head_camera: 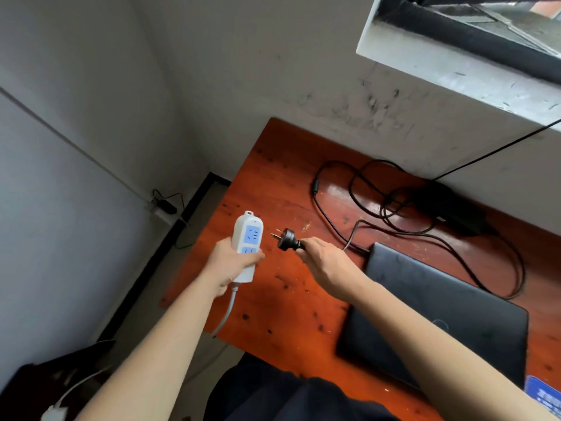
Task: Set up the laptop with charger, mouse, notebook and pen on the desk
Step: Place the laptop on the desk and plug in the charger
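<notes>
Your left grip (pixel 232 265) wraps round the lower half of a white plastic power strip w/ pale-blue socket faces (pixel 248 238), held upright over the left edge of the red-brown wooden worktop (pixel 273 177). Your right grip (pixel 326 265) pinches a round black plug w/ brass pins (pixel 287 239) by its neck. The pins point at the strip's upper socket, just beside it but not in yet.

So the charger step is underway, not done. The closed matte-black laptop (pixel 440 317) lies flat on the worktop to the right. The black charger brick (pixel 449 211) sits behind it near the wall, its thin black cable (pixel 334 226) in loose loops. Can't tell if the lead is seated in the laptop. No mouse or pen in view. There's a blue item (pixel 543 393) at btm right, poss. the notebook, can't tell. Judging by this, most of the setup is left.
</notes>
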### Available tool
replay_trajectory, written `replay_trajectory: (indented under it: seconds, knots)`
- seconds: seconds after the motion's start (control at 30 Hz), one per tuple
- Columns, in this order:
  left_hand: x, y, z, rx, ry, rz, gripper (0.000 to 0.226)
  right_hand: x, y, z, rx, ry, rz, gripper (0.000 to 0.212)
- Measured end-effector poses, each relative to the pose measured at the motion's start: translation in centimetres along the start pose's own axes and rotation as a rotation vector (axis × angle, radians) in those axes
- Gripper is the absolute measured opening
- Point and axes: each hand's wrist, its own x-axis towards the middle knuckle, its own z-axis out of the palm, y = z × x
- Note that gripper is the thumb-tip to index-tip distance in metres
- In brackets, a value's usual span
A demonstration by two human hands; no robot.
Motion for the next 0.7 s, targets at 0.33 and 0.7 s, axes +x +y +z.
replay_trajectory:
  seconds: [0.33,0.7]
  knots:
    - [-2.3,0.7,2.2,0.153,-0.123,0.121,0.034,-1.5,0.1,0.8,-0.039,0.051,-0.08,0.029]
    - [-2.6,0.9,1.8,0.174,-0.116,0.154,0.033,-1.6,-0.6,-0.1,-0.124,0.074,-0.066,0.032]
